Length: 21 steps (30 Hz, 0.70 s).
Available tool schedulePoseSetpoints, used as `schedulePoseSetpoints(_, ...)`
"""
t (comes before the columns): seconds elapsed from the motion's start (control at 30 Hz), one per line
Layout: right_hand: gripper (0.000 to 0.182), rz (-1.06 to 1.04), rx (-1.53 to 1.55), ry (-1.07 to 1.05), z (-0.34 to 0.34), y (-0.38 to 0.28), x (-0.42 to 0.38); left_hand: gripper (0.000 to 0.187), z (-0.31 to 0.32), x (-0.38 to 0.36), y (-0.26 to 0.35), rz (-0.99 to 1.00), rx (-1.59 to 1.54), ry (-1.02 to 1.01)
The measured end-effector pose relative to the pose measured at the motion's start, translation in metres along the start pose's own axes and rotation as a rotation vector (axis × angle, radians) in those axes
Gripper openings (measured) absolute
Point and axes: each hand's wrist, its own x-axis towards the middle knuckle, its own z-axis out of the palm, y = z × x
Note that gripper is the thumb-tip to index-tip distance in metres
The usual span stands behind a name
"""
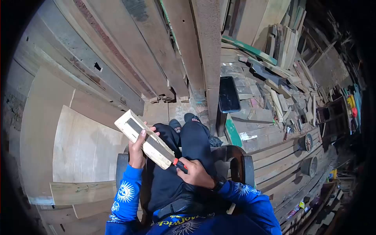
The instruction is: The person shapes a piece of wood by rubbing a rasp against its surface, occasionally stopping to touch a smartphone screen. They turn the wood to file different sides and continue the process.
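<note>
A pale wooden block (157,156) lies slantwise above my thighs, with a long dark flat strip (156,145) along its upper face. My left hand (138,149) is wrapped round the block's middle, its thumb on top near the dark strip. My right hand (196,173) is closed on a red and black handle (180,164) at the block's lower right end. The handle lines up with the dark strip, which looks like the blade or file of the same tool. Part of the handle is hidden in my right palm.
Long planks (113,43) lean ahead and to the left. A phone (229,94) rests on a narrow ledge right of my feet. Wood offcuts (274,88) are piled at the right. Light boards (84,145) stand at the left, and two round objects (309,166) sit at the right.
</note>
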Motion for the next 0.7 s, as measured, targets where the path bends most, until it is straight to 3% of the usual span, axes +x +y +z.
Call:
schedulePoseSetpoints(0.27, 0.026, 0.123, 0.07, -0.103, -0.006, 0.003, -0.001, 0.061, -0.017, 0.01, 0.0, 0.114, -0.069, 0.07)
schedulePoseSetpoints(0.43, 0.024, 0.167, 0.008, -0.098, -0.005, 0.005, 0.003, 0.063, -0.007, 0.003, 0.002, 0.038, -0.025, 0.033)
schedulePoseSetpoints(0.7, 0.021, 0.04, 0.005, -0.129, -0.009, 0.003, 0.002, 0.068, -0.023, 0.011, 0.001, 0.144, -0.078, 0.051)
